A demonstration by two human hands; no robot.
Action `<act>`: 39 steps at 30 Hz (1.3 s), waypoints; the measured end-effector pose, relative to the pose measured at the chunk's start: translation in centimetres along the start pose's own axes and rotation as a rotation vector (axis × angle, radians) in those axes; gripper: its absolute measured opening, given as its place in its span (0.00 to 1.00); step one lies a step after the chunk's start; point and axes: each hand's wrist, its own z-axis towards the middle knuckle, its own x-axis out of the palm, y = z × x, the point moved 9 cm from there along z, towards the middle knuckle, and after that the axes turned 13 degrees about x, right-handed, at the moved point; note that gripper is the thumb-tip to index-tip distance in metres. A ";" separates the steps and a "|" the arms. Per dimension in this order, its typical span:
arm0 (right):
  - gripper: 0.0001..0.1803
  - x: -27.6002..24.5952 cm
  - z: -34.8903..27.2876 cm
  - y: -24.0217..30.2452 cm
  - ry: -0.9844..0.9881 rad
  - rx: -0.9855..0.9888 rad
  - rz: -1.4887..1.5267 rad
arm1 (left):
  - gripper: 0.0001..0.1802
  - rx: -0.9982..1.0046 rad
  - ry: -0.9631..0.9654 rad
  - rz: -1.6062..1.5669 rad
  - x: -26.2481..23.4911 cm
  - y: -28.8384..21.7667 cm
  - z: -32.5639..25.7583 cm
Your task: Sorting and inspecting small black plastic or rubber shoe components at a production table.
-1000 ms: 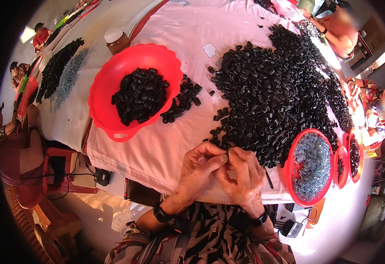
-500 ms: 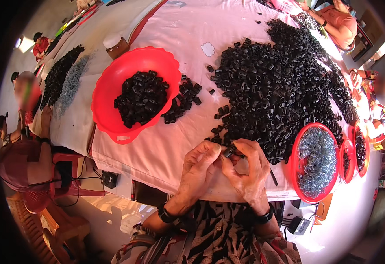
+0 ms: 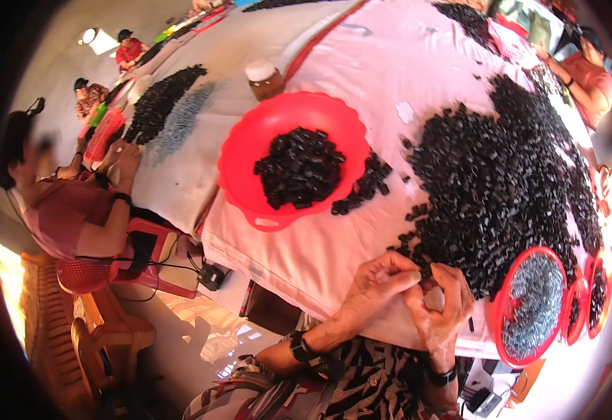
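Your pink surface (image 3: pixel 299 259) has a jar (image 3: pixel 265 80) beside its left edge, a black box (image 3: pixel 211 276) below its near-left corner.

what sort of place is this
Likely a workroom for handling small parts by hand: a large heap of black pieces on a cloth-covered table, a red basin of silvery bits, and other people seated nearby.

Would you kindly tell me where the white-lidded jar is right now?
In the head view, the jar stands in the upper part, a little left of centre, just beyond the large red bowl.
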 end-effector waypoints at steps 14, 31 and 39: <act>0.19 -2.0 -1.3 -2.5 0.062 0.254 0.164 | 0.11 0.906 -0.340 0.997 -3.8 -20.1 0.8; 0.12 -3.1 -2.1 -4.6 -0.058 0.363 0.288 | 0.12 0.540 0.071 0.954 -0.1 -7.9 1.5; 0.11 -1.7 -1.4 -1.8 0.100 0.132 0.258 | 0.14 0.547 0.266 1.105 2.3 -8.7 4.4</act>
